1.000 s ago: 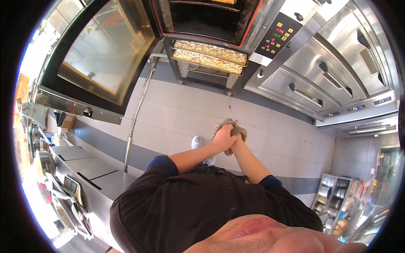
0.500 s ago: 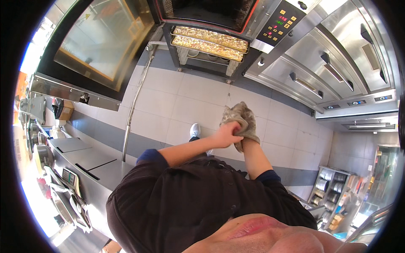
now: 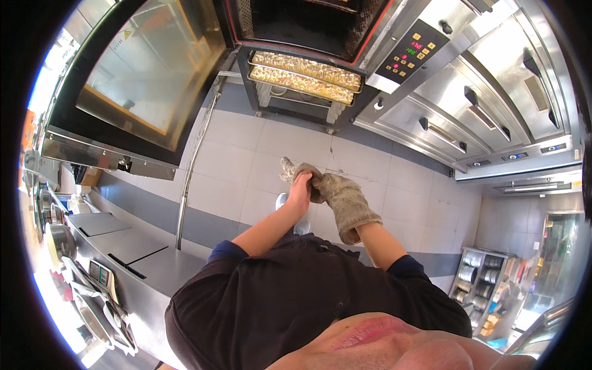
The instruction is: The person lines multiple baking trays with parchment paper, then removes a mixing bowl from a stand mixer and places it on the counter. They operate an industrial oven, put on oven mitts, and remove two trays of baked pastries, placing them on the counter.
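Observation:
My right hand [image 3: 346, 198] is inside a worn brown oven mitt [image 3: 351, 206] whose cuff ends at the wrist. Its mitted end bends in against my bare left hand [image 3: 300, 192], in front of my body. The left fingers are closed on a bunched oven mitt [image 3: 288, 169], with a pale patterned end sticking out beyond them. Folds of cloth hide the left fingertips. The mitted right fingers seem to grip the same bunched cloth.
An oven [image 3: 296, 28] stands open ahead, its glass door [image 3: 154, 68] swung left. Below it, trays of topped dough [image 3: 302, 77] sit on a rack. Steel deck ovens [image 3: 456, 117] are at right, a steel counter [image 3: 135, 250] at left, and shelves of tins [image 3: 484, 277] at lower right.
Both hands have moved left. The mitt now covers my right hand out straight, and my left hand has gone from its cuff to the bunched mitt near its end. More of the oven's inside shows.

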`<state>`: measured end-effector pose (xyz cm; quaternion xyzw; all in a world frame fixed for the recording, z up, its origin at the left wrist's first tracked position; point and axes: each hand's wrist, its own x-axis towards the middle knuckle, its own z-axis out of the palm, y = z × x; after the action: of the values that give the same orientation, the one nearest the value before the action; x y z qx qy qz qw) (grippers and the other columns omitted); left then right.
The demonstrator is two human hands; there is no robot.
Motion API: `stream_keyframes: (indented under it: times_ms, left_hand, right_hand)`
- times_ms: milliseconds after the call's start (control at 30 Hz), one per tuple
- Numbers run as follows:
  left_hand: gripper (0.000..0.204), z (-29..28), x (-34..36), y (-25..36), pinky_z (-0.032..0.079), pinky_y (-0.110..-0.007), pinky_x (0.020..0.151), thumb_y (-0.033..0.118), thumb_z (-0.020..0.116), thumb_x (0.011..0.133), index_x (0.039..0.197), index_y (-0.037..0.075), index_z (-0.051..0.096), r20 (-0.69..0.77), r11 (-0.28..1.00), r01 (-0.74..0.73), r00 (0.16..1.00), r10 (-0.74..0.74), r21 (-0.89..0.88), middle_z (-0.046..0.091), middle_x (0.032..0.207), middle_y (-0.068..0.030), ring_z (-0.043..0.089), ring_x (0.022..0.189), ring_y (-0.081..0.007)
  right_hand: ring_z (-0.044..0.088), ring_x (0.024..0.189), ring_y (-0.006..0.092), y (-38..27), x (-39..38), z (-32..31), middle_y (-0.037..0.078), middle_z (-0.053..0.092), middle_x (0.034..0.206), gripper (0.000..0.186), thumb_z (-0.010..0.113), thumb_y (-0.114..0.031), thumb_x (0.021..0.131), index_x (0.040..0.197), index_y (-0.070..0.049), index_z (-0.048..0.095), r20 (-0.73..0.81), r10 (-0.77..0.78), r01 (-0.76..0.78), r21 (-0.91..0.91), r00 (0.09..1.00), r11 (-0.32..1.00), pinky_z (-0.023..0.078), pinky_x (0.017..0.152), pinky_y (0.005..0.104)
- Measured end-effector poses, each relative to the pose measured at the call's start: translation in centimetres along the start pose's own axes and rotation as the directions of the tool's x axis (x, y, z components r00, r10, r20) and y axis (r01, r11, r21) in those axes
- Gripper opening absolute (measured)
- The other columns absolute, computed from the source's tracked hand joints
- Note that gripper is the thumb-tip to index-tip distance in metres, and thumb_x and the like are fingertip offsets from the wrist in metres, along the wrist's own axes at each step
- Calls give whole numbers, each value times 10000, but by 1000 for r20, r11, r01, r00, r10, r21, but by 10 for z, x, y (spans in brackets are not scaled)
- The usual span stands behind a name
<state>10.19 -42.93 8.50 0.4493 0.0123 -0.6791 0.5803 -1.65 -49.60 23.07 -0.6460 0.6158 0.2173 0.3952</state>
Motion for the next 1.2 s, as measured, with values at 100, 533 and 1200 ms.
stream_keyframes:
  times_ms: [100,533,1200]
  left_hand:
    - [349,9,20,24,507,-464,1065,248,455,1047,1298,66,616,-93,964,93,988,-119,-250,683,1252,-102,654,1163,-304]
    - [538,76,59,205,456,-546,1164,512,468,1103,1423,92,568,350,794,30,907,234,-608,635,1392,-153,588,1312,-345]
    - [194,46,116,348,474,-347,984,219,622,1011,1165,123,689,582,302,-833,543,606,463,685,1107,-9,617,1146,-184]
  right_hand:
    - [717,1098,352,-28,6,-3,161,760,1161,560,501,-570,986,1261,-135,722,-174,-222,209,-89,959,974,556,927,466]
    - [760,952,330,-153,-35,-73,127,778,1070,397,569,-466,995,1036,-97,709,-111,-545,393,-577,831,716,594,806,474]
    - [655,1283,337,-217,143,-413,146,693,1364,373,523,-330,1057,1286,-105,713,-655,-230,-170,-488,720,856,557,1010,478]
